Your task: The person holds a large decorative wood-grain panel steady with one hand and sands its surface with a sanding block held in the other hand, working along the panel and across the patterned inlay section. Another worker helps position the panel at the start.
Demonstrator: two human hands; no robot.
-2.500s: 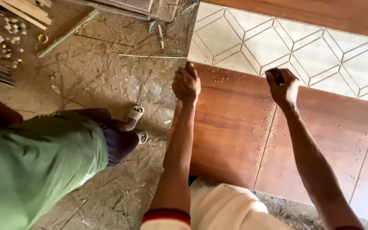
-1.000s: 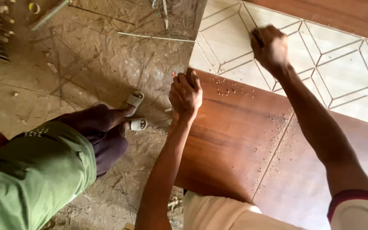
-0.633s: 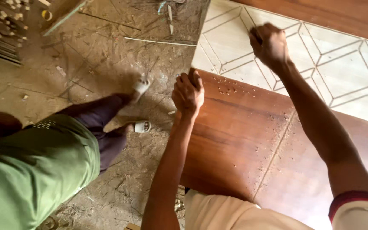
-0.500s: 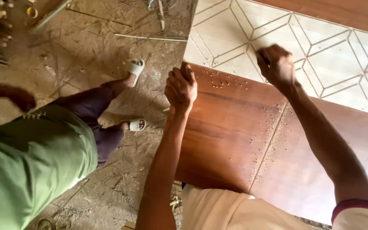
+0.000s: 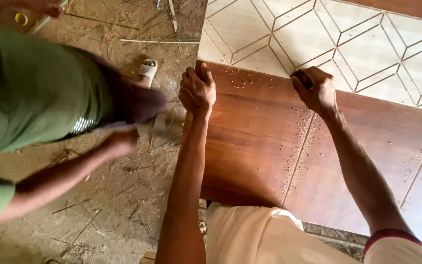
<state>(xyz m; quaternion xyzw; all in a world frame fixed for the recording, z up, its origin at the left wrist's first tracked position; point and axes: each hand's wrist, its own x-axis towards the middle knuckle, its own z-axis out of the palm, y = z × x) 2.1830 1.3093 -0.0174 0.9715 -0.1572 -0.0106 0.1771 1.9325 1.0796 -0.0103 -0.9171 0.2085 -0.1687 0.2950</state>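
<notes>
Both curled, the left hand [image 5: 197, 90] and right hand [image 5: 314, 89] grip the far edge of the brown panel [image 5: 269, 146] (long axis left to right).

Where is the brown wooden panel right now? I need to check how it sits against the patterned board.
In the head view the brown wooden panel lies centre-right, its far edge against the pale patterned board, with the left hand and right hand on that edge.

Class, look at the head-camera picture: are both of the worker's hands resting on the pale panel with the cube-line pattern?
No: the left hand and the right hand both sit at the far edge of the brown wooden panel.
</notes>
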